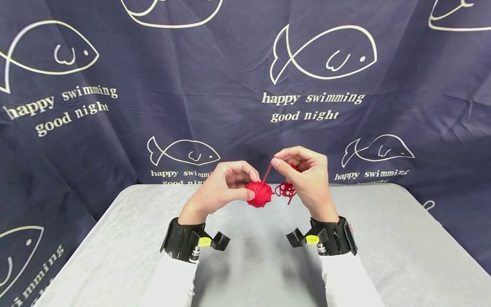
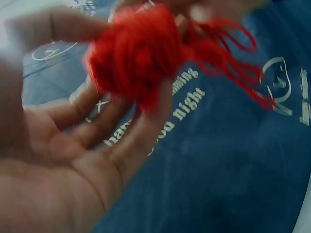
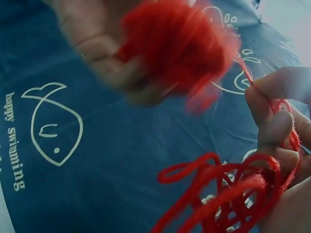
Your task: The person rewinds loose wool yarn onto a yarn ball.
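Note:
A ball of red yarn (image 1: pixel 261 195) is held by my left hand (image 1: pixel 224 187), thumb on the near side and fingers around the far side, above the table. From the ball a single taut strand (image 1: pixel 267 172) rises to my right hand (image 1: pixel 307 175), which pinches it between thumb and index finger. Loose loops of yarn (image 3: pixel 233 189) hang from the right palm, the other fingers curled over them. In the left wrist view the ball (image 2: pixel 136 53) sits at the fingertips, slightly blurred.
Beneath both hands lies a light grey table (image 1: pixel 245 264). Behind it hangs a dark blue cloth (image 1: pixel 238 85) printed with white fish and lettering. Each wrist wears a black strap with a camera mount (image 1: pixel 184 238).

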### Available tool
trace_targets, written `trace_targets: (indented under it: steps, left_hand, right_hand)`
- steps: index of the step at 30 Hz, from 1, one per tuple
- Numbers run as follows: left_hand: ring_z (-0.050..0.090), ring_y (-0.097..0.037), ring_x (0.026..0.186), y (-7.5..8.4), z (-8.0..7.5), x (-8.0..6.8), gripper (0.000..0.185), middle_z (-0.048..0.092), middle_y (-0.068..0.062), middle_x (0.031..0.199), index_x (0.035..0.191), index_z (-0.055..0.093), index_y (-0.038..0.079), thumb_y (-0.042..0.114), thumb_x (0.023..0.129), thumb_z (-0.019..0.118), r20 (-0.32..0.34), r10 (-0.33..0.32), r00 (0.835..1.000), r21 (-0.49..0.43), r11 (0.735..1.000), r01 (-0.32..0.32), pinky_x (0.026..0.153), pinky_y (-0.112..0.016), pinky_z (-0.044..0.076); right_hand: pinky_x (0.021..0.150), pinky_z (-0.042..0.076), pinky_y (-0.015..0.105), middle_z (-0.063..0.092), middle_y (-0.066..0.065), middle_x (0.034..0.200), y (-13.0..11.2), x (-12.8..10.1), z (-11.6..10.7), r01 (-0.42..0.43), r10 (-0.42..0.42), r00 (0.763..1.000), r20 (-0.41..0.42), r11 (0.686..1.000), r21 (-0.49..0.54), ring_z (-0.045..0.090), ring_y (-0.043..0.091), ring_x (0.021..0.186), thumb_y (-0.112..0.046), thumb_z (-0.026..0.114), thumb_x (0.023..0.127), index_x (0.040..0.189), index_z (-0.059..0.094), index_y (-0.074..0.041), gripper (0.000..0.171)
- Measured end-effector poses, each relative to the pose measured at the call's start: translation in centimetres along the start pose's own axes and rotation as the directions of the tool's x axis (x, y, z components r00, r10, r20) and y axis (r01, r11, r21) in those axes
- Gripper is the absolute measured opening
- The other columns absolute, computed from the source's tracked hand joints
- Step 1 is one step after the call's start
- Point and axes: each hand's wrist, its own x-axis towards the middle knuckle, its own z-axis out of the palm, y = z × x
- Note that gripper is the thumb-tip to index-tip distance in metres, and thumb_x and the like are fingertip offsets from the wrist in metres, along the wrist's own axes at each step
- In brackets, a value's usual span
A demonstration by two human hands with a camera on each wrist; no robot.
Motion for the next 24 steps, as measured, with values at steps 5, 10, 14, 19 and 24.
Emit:
trace_targets:
  steps: [5,10,14,19,24]
  left_hand:
    - [0.057,-0.024,0.089,0.7,0.3,-0.1,0.020,0.058,-0.010,0.094,0.087,0.059,0.002,-0.010,0.072,0.064,-0.029,0.187,0.982,-0.138,0.972,-0.190,0.072,-0.026,0.052]
    - [0.057,-0.020,0.086,0.8,0.4,0.0,0.024,0.058,-0.009,0.094,0.086,0.061,0.004,-0.013,0.069,0.059,-0.249,0.259,0.933,-0.228,0.921,-0.317,0.072,-0.024,0.052]
    - [0.058,-0.019,0.082,0.8,0.4,0.0,0.025,0.058,-0.010,0.096,0.087,0.062,0.004,-0.015,0.072,0.055,-0.404,0.223,0.887,-0.296,0.886,-0.358,0.071,-0.025,0.054]
    - [0.060,-0.019,0.079,0.5,0.2,0.3,0.022,0.059,-0.011,0.096,0.085,0.063,0.002,-0.016,0.073,0.058,-0.561,0.187,0.806,-0.260,0.885,-0.387,0.073,-0.026,0.054]
    - [0.063,-0.019,0.081,-0.1,0.1,0.7,0.019,0.061,-0.010,0.091,0.086,0.061,-0.005,-0.016,0.071,0.067,-0.649,0.208,0.732,-0.007,0.960,-0.279,0.073,-0.029,0.055]
  right_hand:
    - [0.039,0.033,0.027,0.064,0.010,0.071,0.8,0.0,0.4,-0.053,0.056,0.995,0.080,0.998,-0.042,0.042,0.018,0.048,-0.006,0.074,0.078,0.087,0.070,-0.004,0.009]
    - [0.039,0.034,0.025,0.063,0.007,0.068,1.1,-0.2,0.9,-0.094,0.112,0.976,0.184,0.990,-0.105,0.045,0.017,0.049,-0.001,0.072,0.078,0.084,0.070,-0.006,0.008]
    - [0.037,0.030,0.024,0.055,0.008,0.059,0.0,-0.4,1.7,-0.089,0.117,0.950,0.289,0.990,-0.110,0.037,0.013,0.044,0.004,0.070,0.077,0.083,0.068,-0.002,0.008]
    - [0.041,0.036,0.022,0.056,0.009,0.060,-1.9,-0.6,2.4,-0.066,0.114,0.925,0.361,0.987,-0.143,0.043,0.015,0.046,0.007,0.068,0.078,0.082,0.068,0.002,0.007]
    - [0.043,0.041,0.025,0.059,0.004,0.063,-1.9,-0.9,2.4,0.005,0.062,0.938,0.342,0.981,-0.193,0.048,0.018,0.049,0.004,0.069,0.077,0.081,0.068,-0.002,0.008]
